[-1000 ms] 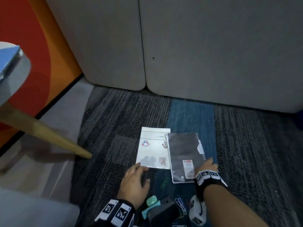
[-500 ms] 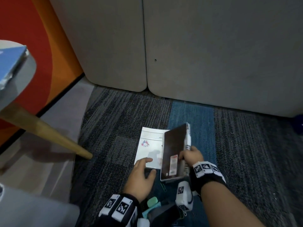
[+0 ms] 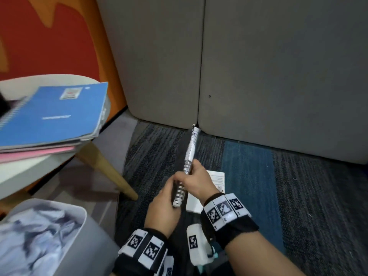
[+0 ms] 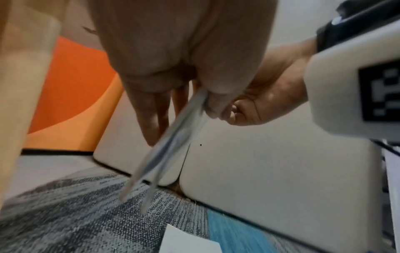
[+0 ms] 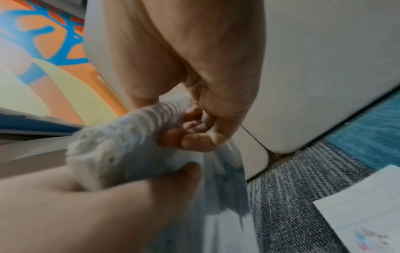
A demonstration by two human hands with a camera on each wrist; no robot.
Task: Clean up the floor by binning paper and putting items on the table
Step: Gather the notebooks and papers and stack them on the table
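Spiral notebook (image 3: pixel 189 156): held up off the carpet, edge-on to the head camera, its wire binding facing up and toward the person; its far end points at the seam between the two grey sofa panels (image 3: pixel 258 66).
Right hand (image 3: pixel 199 179): grip closed over the notebook's spiral spine from the right; in the right wrist view the curled fingers (image 5: pixel 190 135) wrap the coil.
Left hand (image 3: pixel 163 208): grip pinching the near end of the notebook from the left; in the left wrist view the thumb (image 4: pixel 216 95) presses the cover against the fingers on the other side.
White sheet (image 3: pixel 216 180): a printed page lying flat on the carpet (image 3: pixel 298 196), just right of and beneath the hands, partly hidden by the right wrist.
Table (image 3: pixel 65 80): round, pale top on wooden legs, at the left and well apart from the hands.
Blue notebook (image 3: pixel 53 114): spiral-bound, lying on top of a pile on the table, with a pink cover (image 3: pixel 39 153) under it; its corner overhangs the table edge.
Bin (image 3: pixel 79 232): grey, at the lower left beside the table leg, holding crumpled paper (image 3: pixel 33 236).
Wall (image 3: pixel 49 36): red and orange, behind the table.
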